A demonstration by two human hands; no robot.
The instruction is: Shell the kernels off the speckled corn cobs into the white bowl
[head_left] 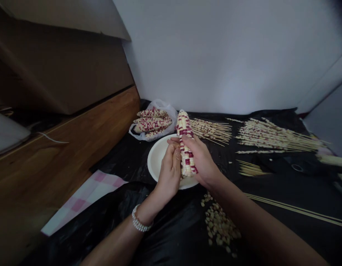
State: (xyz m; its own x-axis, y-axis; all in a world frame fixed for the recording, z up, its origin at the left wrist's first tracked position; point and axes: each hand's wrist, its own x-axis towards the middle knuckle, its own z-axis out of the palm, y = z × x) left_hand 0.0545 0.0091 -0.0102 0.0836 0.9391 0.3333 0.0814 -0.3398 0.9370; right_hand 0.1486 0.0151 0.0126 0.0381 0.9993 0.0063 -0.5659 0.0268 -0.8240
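An ear of corn with cream and dark red kernels stands nearly upright over a white bowl. My right hand is wrapped round its right side, with the thumb across the front. Against the ear's left side, my left hand has its fingers bent and pressed together; a beaded bracelet circles that wrist. Whether loose kernels lie in the left fingers is hidden. Below the bowl, a pile of loose kernels rests on black plastic sheeting.
Several more corn ears lie in a clear plastic bag behind the bowl. Skewers threaded with kernels and bare sticks lie to the right. At left are a wooden board and a pink-checked cloth; a white wall rises behind.
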